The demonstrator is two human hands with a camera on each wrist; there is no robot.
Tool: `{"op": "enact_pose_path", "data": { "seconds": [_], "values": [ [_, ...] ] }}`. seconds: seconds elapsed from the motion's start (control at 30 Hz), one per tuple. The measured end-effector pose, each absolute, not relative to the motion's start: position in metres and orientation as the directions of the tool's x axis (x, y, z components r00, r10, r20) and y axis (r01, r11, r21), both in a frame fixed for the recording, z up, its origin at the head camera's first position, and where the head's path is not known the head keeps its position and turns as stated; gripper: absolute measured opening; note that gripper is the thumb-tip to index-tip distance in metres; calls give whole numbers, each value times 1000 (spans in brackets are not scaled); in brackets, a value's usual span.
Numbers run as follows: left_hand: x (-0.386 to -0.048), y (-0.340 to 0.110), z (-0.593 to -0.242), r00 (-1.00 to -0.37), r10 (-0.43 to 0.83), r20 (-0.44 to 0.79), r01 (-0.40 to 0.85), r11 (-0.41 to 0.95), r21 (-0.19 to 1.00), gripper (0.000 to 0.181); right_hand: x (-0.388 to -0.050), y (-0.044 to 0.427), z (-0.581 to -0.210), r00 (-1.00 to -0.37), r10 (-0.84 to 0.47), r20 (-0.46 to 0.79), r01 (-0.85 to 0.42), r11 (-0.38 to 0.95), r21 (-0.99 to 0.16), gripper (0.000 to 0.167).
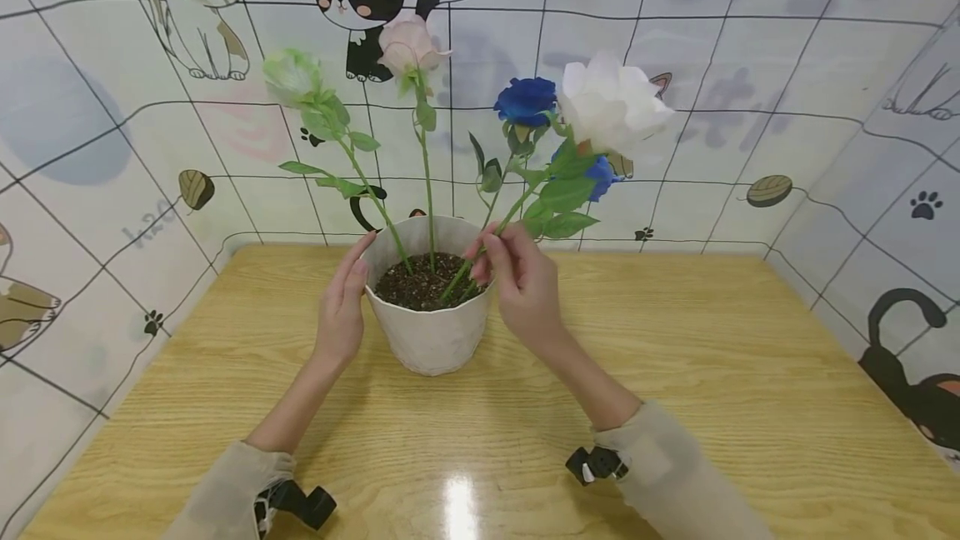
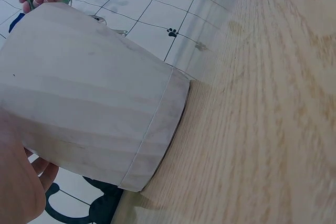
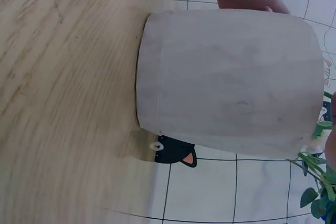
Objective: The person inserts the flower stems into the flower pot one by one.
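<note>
A white flowerpot (image 1: 431, 340) filled with dark soil (image 1: 420, 283) stands on the table. My left hand (image 1: 342, 307) rests against its left side, fingers extended up to the rim. With thumb and fingers, my right hand (image 1: 527, 286) pinches the green stem of a large white flower (image 1: 611, 107) above the pot's right rim; the stem's lower end reaches the soil. Two blue roses (image 1: 525, 102) are beside and behind the white bloom. A pale green rose (image 1: 294, 80) leans left in the pot, and a pink rose (image 1: 411, 44) stands upright near the middle.
The wooden table (image 1: 697, 340) extends around the pot on both sides and in front. A wall covering (image 1: 697, 140) with a grid and cartoon cats rises behind the table and along both sides. Each sleeve carries a black wrist device (image 1: 597, 465).
</note>
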State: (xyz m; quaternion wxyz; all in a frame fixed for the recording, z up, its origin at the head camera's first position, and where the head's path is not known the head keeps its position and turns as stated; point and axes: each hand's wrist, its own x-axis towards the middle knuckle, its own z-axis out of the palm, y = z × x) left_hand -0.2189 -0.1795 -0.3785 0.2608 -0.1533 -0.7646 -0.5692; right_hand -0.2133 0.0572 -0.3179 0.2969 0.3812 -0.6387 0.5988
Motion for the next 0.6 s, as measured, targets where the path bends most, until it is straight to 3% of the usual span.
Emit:
{"op": "enact_pose_path", "data": {
  "seconds": [0.6],
  "values": [
    [-218, -179, -377, -814, -70, 576, 534, 297, 792, 45, -218, 40, -333, -455, -151, 878, -886, -22, -463, 13]
  ]
}}
